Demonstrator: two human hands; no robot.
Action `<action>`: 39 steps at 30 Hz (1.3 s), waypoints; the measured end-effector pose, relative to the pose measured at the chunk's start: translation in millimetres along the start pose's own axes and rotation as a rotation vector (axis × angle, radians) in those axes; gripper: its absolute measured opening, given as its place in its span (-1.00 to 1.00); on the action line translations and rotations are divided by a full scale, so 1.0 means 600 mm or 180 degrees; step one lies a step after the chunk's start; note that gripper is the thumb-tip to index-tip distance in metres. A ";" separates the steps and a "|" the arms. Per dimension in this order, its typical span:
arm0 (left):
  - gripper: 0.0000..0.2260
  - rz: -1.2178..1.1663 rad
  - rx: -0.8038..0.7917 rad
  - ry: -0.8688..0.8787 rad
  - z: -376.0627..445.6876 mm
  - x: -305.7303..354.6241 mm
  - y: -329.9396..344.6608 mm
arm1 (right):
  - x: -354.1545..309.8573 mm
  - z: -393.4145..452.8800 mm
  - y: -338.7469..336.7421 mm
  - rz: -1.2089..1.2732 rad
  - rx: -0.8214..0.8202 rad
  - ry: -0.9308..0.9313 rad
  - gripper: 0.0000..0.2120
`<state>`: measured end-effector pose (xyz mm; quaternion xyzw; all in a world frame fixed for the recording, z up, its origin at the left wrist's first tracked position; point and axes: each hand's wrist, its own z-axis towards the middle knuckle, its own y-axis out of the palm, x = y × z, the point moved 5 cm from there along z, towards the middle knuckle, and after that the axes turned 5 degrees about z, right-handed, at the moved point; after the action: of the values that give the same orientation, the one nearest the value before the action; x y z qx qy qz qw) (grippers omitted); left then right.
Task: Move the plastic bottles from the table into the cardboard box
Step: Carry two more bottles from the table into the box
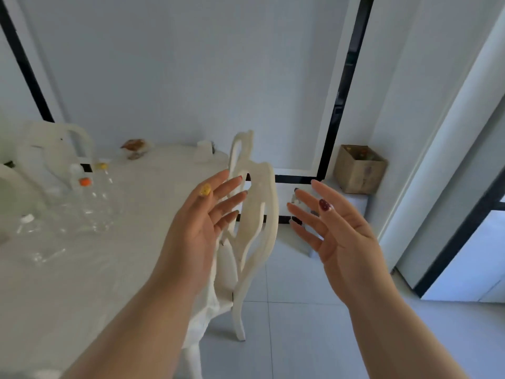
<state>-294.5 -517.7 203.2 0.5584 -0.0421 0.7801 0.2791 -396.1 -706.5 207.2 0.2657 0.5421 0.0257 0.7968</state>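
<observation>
Fingers spread on both empty hands, left hand and right hand; chair between them and cardboard box.

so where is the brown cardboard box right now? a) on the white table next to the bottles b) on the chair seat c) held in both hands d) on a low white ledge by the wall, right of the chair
d: the brown cardboard box sits on a low white ledge by the wall, right of the cream chair.

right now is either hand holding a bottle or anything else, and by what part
Nothing is held. The left hand and right hand are both open and empty, fingers spread, in front of the cream-coloured chair back.
</observation>
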 end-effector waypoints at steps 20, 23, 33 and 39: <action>-0.62 0.0656 0.0697 0.0153 -0.209 0.230 -0.672 | 0.329 -0.129 0.567 0.0341 -0.0177 0.0176 -0.57; -0.63 0.0784 0.0830 0.0178 -0.203 0.230 -0.732 | 0.369 -0.098 0.611 0.0157 -0.0157 0.0224 -0.69; -0.60 0.1288 0.1178 -0.0187 -0.069 0.129 -0.890 | 0.533 0.098 0.686 -0.0758 -0.0103 0.0255 -0.75; -0.65 0.1483 0.1480 -0.0485 0.052 0.034 -0.983 | 0.659 0.270 0.697 -0.1277 -0.0309 0.0367 -0.73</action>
<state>11.8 -25.9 87.9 0.6392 -0.0103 0.7676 -0.0454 11.7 -281.9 103.5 0.1118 0.6270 -0.0923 0.7654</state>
